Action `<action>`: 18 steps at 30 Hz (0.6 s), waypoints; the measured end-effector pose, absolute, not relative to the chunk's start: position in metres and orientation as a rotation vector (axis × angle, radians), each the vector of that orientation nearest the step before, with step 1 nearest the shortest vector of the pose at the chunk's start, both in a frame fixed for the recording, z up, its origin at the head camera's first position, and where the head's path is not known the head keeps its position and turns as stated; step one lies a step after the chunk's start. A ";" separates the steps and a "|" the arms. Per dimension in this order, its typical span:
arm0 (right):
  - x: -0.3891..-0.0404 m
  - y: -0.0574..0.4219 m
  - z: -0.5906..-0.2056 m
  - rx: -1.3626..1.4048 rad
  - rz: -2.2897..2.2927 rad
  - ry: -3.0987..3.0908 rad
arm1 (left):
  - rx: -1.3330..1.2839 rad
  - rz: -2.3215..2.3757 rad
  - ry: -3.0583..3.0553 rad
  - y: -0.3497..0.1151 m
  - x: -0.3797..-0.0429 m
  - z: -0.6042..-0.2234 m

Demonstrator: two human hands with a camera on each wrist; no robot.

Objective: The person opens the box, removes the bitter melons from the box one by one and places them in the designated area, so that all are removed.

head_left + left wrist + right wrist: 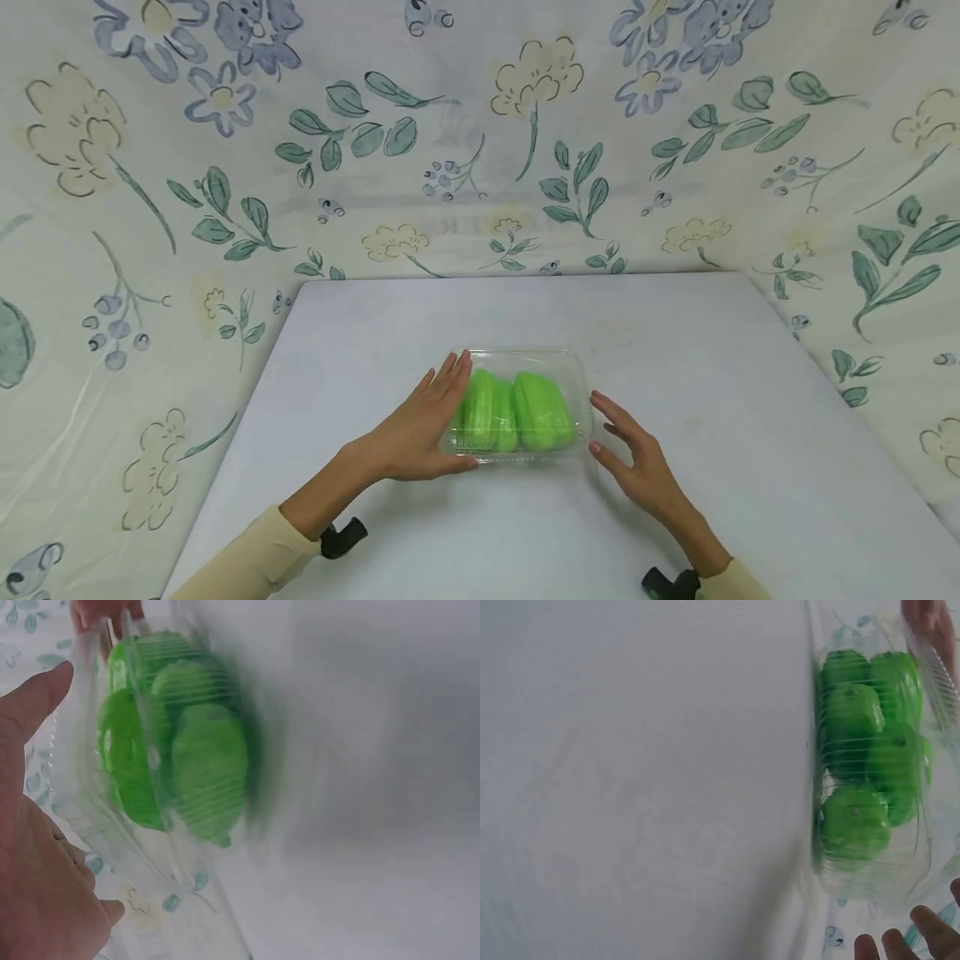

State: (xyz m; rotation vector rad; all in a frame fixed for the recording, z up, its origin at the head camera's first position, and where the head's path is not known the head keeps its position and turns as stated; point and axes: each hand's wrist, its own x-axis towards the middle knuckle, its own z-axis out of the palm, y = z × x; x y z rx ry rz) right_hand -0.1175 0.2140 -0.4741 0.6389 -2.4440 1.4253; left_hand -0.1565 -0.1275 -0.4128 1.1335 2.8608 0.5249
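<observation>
box [551,361] between left grip [420,432] — wide — and right grip [637,462], loosely parted; contact unclear

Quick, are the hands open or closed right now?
Left hand: open, fingers straight, at the clear container's left end.
Right hand: open, fingers loosely bent, by the right end; I can't tell if it's touching.

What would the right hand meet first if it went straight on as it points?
Likely the right end of the box; the right hand is close to it, but depth is unclear, so they may already touch.
</observation>
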 end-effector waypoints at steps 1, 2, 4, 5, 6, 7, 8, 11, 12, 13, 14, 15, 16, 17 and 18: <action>-0.118 0.214 -0.474 0.638 1.418 -2.444 | 1.112 0.547 2.862 -0.132 -0.155 -0.414; -0.118 0.214 -0.474 0.635 1.414 -2.443 | 1.098 0.568 2.860 -0.135 -0.153 -0.416; -0.119 0.214 -0.474 0.633 1.412 -2.438 | 1.076 0.611 2.855 -0.140 -0.150 -0.419; -0.120 0.214 -0.475 0.630 1.409 -2.436 | 1.067 0.626 2.853 -0.143 -0.149 -0.421; -0.121 0.213 -0.475 0.628 1.407 -2.435 | 1.059 0.639 2.849 -0.144 -0.149 -0.422; -0.121 0.213 -0.475 0.624 1.405 -2.436 | 1.049 0.644 2.847 -0.146 -0.149 -0.424; -0.122 0.213 -0.475 0.622 1.402 -2.436 | 1.043 0.652 2.846 -0.146 -0.149 -0.426; -0.122 0.213 -0.474 0.618 1.385 -2.447 | 1.018 0.659 2.849 -0.148 -0.151 -0.431; -0.122 0.212 -0.473 0.620 1.381 -2.448 | 1.009 0.666 2.850 -0.149 -0.151 -0.433; -0.122 0.212 -0.472 0.624 1.376 -2.450 | 1.000 0.675 2.852 -0.149 -0.152 -0.435; -0.122 0.212 -0.470 0.627 1.371 -2.451 | 0.989 0.692 2.849 -0.150 -0.153 -0.437; -0.120 0.209 -0.465 0.628 1.370 -2.451 | 0.974 0.708 2.846 -0.151 -0.153 -0.438; -0.118 0.207 -0.459 0.630 1.370 -2.448 | 0.962 0.724 2.843 -0.151 -0.154 -0.439; -0.117 0.205 -0.454 0.636 1.369 -2.444 | 0.949 0.738 2.839 -0.151 -0.154 -0.440; -0.117 0.205 -0.452 0.637 1.373 -2.439 | 0.938 0.754 2.837 -0.151 -0.155 -0.441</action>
